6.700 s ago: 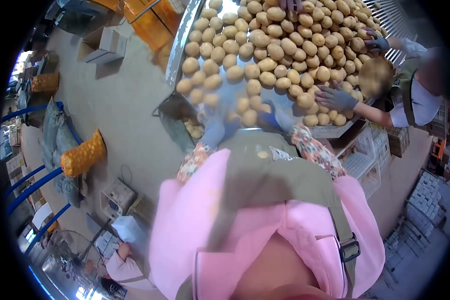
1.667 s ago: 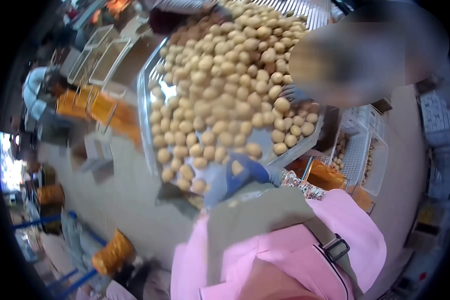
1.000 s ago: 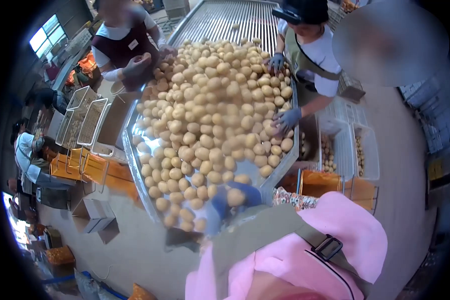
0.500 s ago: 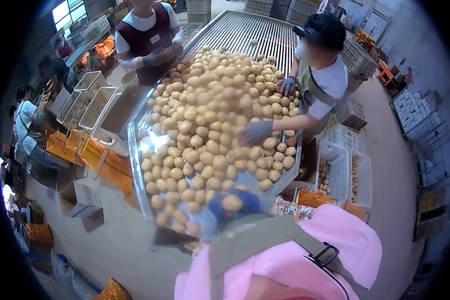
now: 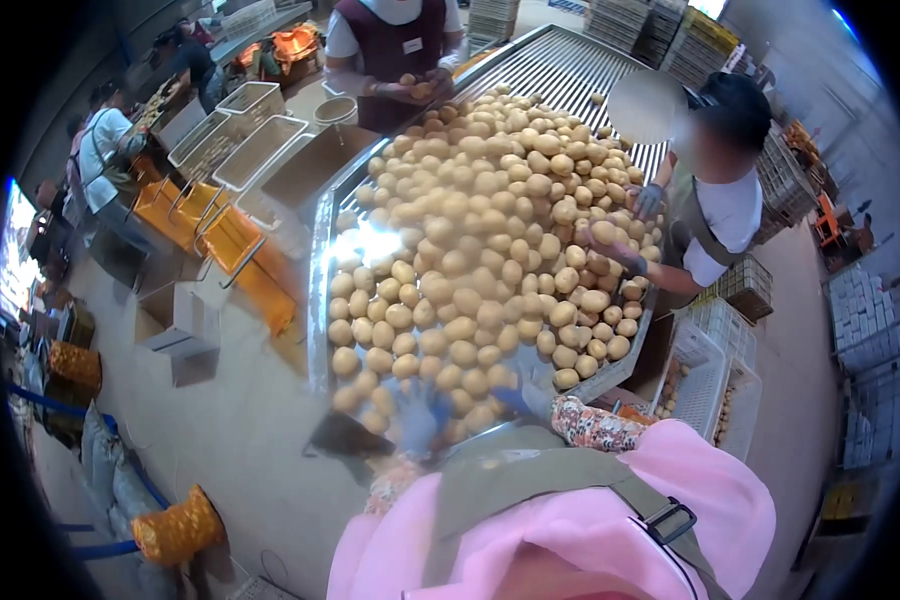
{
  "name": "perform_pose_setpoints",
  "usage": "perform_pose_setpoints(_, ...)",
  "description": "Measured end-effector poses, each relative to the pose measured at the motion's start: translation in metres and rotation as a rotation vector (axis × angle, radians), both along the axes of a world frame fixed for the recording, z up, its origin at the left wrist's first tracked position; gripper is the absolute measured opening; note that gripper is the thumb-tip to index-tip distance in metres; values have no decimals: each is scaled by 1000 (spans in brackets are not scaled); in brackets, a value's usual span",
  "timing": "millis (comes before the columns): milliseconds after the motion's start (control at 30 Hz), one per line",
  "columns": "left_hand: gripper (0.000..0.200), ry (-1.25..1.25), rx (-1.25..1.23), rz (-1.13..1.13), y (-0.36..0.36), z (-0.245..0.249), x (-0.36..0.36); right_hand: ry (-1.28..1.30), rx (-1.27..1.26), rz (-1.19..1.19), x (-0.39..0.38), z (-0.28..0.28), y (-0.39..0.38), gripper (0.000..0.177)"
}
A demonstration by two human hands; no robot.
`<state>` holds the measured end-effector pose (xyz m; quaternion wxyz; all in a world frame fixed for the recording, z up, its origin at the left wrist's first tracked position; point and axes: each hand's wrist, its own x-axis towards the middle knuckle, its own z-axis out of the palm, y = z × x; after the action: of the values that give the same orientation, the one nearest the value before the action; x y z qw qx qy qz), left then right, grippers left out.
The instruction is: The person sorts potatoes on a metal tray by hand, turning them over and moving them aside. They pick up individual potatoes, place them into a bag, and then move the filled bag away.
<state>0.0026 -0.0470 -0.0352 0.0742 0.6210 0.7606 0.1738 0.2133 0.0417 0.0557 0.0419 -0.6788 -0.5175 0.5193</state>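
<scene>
A big heap of potatoes (image 5: 490, 215) covers the metal sorting table (image 5: 320, 300) in front of me. At the near edge is my left hand (image 5: 420, 415) in a grey-blue glove, fingers spread, close against the nearest potatoes. My right hand (image 5: 532, 392), gloved the same way, lies to its right by the table's near rim with fingers apart. Both hands are somewhat blurred, and I see no potato held in either. Loose potatoes (image 5: 460, 352) lie just beyond my fingers.
Co-workers stand at the right (image 5: 715, 180) and far left (image 5: 395, 60) of the table, handling potatoes. Orange bags on a frame (image 5: 255, 265), white crates (image 5: 260, 152) and an open carton (image 5: 178, 318) are at left. More white crates (image 5: 695, 365) stand at right.
My view has swung left, so the table sits further right. The potato earlier at my gloved hands is no longer there; my hands are now apart. The right-hand co-worker now holds a potato.
</scene>
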Motion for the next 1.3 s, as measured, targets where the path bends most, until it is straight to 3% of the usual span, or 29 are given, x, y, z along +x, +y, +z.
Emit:
perform_pose_setpoints(33,62,-86,-203,-17,-3,21,8,29,78,97,11,-49,2,56)
perform_pose_setpoints(100,62,-46,-107,6,-15,24,17,58,158,194,27,-84,10,56)
perform_pose_setpoints(133,61,-5,-8,20,-20,26,18,130,176,414,32,-65,23,55)
perform_pose_setpoints(167,64,-160,18,-14,-26,43,12,202,194,635,36,-51,31,54)
perform_pose_setpoints(200,64,-160,19,-6,-28,41,9,202,193,643,48,-67,38,54)
perform_pose_setpoints(267,71,-205,-497,33,-39,28,3,428,109,455,70,-118,51,48)
perform_pose_setpoints(300,70,-14,-356,55,-60,-15,1,445,171,779,71,-104,46,44)
perform_pose_setpoints(333,70,-13,-361,61,-79,-20,-1,449,165,783,66,-73,41,44)
perform_pose_setpoints(400,67,-29,-201,168,-98,-22,-6,-115,570,1441,45,-24,33,59)
perform_pose_setpoints(433,65,-124,-170,238,-103,-17,-10,-197,52,809,23,-65,30,66)
perform_pose_setpoints(533,65,-59,-120,358,-102,0,-13,263,-119,335,9,-212,17,69)
perform_pose_setpoints(567,63,31,-72,363,-93,4,-15,1,188,758,-11,-90,13,68)
perform_pose_setpoints(600,63,27,-86,370,-77,9,-16,0,174,767,-18,-88,16,68)
perform_pose_setpoints(667,67,26,1,316,-47,16,-18,64,342,895,-26,-87,19,44)
perform_pose_setpoints(700,67,28,7,314,-41,9,-15,214,276,890,-28,-86,29,40)
perform_pose_setpoints(767,68,-180,-228,219,-16,-6,-6,513,201,664,-14,-176,66,36)
perform_pose_setpoints(800,68,-179,-213,212,-12,2,1,662,165,559,-6,-221,85,35)
perform_pose_setpoints(833,72,-146,-244,160,-18,16,10,669,120,499,-8,-172,87,33)
perform_pose_setpoints(900,83,4,-271,95,-34,12,19,685,37,372,-15,-52,88,50)
perform_pose_setpoints(933,83,7,-270,93,-42,16,18,687,39,370,-14,-38,87,50)
perform_pose_setpoints(1000,83,-110,-348,181,-54,28,11,370,465,286,-8,-17,91,51)
perform_pose_setpoints(1033,85,-143,-469,221,-61,23,2,467,258,139,-14,12,88,61)
perform_pose_setpoints(1067,85,-140,-471,219,-70,20,-5,469,257,136,-12,20,85,61)
perform_pose_setpoints(1133,86,-204,-341,304,-89,12,-16,175,264,423,-4,24,77,57)
perform_pose_setpoints(1167,84,-152,-297,317,-99,2,-20,177,262,422,-2,11,71,57)
perform_pose_setpoints(1267,81,-168,-160,489,-116,-24,-33,-20,359,965,-3,-32,36,55)
perform_pose_setpoints(1300,77,-90,-207,529,-104,12,-32,-85,387,1172,-13,-35,20,55)
